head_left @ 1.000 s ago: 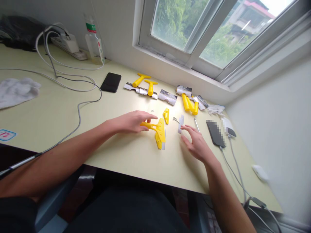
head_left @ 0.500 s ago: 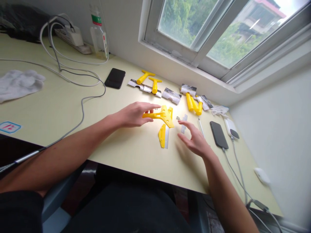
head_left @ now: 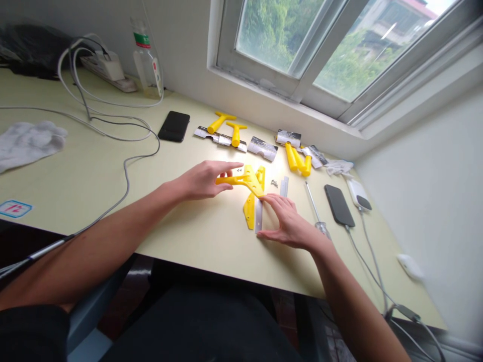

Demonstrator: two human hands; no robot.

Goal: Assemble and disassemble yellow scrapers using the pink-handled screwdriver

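My left hand (head_left: 206, 179) pinches the grip of a yellow plastic scraper handle (head_left: 252, 180), its broad head pointing right above the table. Below that head lie a small yellow plate (head_left: 249, 211) and a grey metal scraper blade (head_left: 258, 215), side by side. My right hand (head_left: 285, 218) spans the blade, with the thumb at its near end and the fingertips at its far end. Another yellow piece (head_left: 260, 176) is partly hidden behind the handle's head. Several small screws (head_left: 274, 183) and a second metal blade (head_left: 284, 186) lie to the right.
Yellow handles (head_left: 236, 134) and printed cards (head_left: 263, 149) lie toward the window, with more handles (head_left: 298, 158) to the right. A screwdriver (head_left: 312, 201) and a phone (head_left: 338, 205) are right of my hand. A black phone (head_left: 174, 125), cable (head_left: 128, 171) and white glove (head_left: 32, 143) lie left.
My right hand has moved left and toward me, from beside the second blade to the blade by the yellow plate. My left hand still holds the handle. The view has shifted slightly.
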